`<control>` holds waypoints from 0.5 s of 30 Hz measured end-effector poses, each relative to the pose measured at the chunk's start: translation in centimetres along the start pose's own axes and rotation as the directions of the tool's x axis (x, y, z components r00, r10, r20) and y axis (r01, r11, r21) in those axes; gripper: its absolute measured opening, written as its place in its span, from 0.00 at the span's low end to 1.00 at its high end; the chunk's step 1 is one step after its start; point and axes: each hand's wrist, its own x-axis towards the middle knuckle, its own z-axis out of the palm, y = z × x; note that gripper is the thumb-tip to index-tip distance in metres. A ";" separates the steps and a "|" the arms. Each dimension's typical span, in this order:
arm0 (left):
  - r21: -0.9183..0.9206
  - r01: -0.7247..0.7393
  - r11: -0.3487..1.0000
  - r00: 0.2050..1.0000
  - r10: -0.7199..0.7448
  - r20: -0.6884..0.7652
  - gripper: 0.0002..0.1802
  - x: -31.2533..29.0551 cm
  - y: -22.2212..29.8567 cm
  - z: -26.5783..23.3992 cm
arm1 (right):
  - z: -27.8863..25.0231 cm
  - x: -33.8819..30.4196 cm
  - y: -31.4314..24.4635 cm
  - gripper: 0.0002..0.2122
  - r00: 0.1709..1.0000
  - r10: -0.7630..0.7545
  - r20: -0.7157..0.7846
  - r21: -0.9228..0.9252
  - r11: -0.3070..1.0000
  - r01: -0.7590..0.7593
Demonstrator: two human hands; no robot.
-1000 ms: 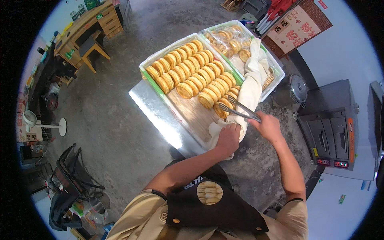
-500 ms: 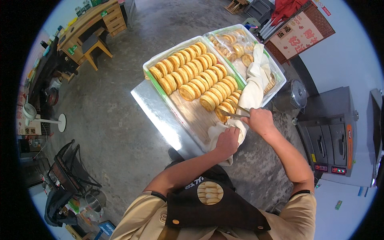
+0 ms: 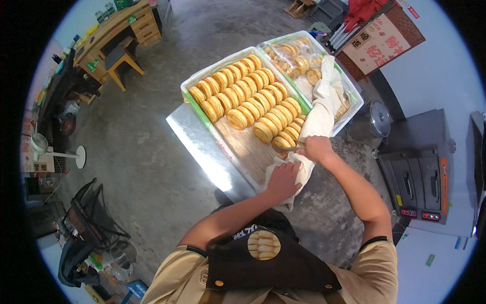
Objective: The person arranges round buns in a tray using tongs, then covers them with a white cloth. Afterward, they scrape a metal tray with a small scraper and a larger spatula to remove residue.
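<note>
My right hand is closed round a pair of metal tongs, their tips at the near end of the rightmost row of round golden flatbreads. A cream cloth runs along the right side of the box, its near end bunched over the near edge. On that near end lies my left hand, its fingers curled over the cloth. The flatbreads stand on edge in several rows inside a white foam box with a green lining. Wooden board shows at the box's near left.
A second white foam box adjoins on the right, with bagged flatbreads inside. Under the boxes is a shiny metal table. A lidded metal pot and a steel oven stand at the right. A wooden desk is far left.
The tongs have come down and left to the near end of the right row, their jaws closer together. My left hand has shifted slightly left and its fingers look flatter on the cloth.
</note>
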 end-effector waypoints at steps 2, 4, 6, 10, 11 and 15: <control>-0.002 -0.010 1.000 1.000 0.010 -0.023 0.43 -0.7 -0.6 -0.2 | 0.2 0.1 0.3 0.27 1.000 -0.011 0.006 0.026 1.000 0.010; -0.035 -0.029 0.999 0.999 0.030 0.035 0.46 -1.1 -1.3 -0.4 | 0.1 -0.2 1.0 0.26 0.998 -0.062 0.027 0.025 0.998 0.061; -0.051 -0.058 0.997 0.996 0.061 0.064 0.46 -1.2 -1.6 -0.4 | -0.3 -0.1 1.8 0.25 0.991 -0.124 0.056 0.013 0.992 0.124; -0.048 -0.118 0.992 0.989 0.121 0.082 0.43 -1.7 -2.2 0.5 | -2.0 0.6 1.7 0.24 0.964 -0.244 0.108 -0.002 0.969 0.246; -0.049 -0.126 0.991 0.988 0.130 0.088 0.42 -1.8 -2.4 0.8 | -2.1 0.9 1.4 0.25 0.958 -0.269 0.102 0.001 0.963 0.271; -0.002 -0.206 0.979 0.978 0.206 0.024 0.40 -2.0 -2.8 1.5 | -0.9 2.2 -0.4 0.24 0.913 -0.406 -0.029 0.050 0.912 0.407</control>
